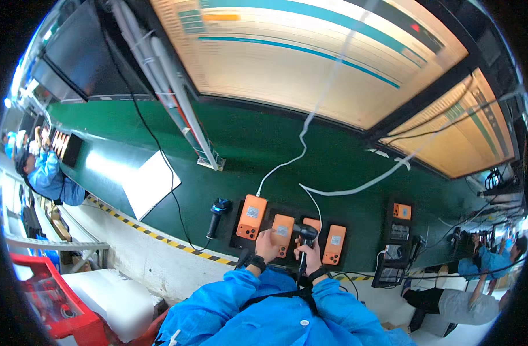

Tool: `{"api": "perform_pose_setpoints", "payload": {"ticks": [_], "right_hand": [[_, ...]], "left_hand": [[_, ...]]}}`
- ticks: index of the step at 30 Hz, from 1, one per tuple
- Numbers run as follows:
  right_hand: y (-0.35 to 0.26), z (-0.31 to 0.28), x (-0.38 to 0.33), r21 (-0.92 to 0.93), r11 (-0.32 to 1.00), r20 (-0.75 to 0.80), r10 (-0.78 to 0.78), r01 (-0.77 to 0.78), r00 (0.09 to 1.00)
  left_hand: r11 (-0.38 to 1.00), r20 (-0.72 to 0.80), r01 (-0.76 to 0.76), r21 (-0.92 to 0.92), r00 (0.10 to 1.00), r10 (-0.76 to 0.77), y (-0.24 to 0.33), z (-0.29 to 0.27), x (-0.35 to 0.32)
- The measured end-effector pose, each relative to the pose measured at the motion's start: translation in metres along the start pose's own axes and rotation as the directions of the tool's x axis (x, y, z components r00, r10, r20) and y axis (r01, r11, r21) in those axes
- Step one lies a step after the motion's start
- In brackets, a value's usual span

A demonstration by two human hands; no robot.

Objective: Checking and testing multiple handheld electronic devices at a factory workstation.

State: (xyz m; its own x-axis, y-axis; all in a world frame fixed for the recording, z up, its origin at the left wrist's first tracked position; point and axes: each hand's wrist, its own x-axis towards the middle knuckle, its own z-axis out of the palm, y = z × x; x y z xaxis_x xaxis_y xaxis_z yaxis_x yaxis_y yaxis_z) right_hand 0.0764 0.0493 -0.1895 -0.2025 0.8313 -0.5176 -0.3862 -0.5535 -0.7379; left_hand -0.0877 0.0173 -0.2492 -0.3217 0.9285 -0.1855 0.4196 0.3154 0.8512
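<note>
Several orange phones lie back up in a row on dark trays at the table's near edge. My left hand [266, 246] is closed at the left edge of one orange phone [283, 226], which bears a pale label. My right hand [309, 254] grips a black handheld scanner [305, 232], its head over the row. That scanner partly covers another orange phone [311, 222]. To the right is a further orange phone [334, 242]. At the row's left end, a white cable [281, 166] plugs into the orange phone [252, 212].
A second black scanner [218, 214] lies left of the phones. A white sheet [152, 183] is farther left. Large monitors [310, 57] stand behind. On the right, a dark tray [386, 270] holds several devices. A red bin [62, 300] is at lower left. Other people are at both sides.
</note>
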Motion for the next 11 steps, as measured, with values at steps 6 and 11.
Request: {"api": "perform_pose_setpoints", "payload": {"ticks": [6, 11], "right_hand": [[0.037, 0.005, -0.010, -0.436, 0.899, -0.052, 0.031, -0.050, 0.998], [0.054, 0.010, -0.015, -0.410, 0.910, -0.171, -0.021, -0.052, 0.985]], "left_hand": [[0.993, 0.060, 0.005, -0.115, 0.998, 0.002, -0.004, -0.016, 0.004], [0.976, 0.102, -0.044, -0.212, 0.993, 0.067, -0.006, -0.028, 0.004]]}}
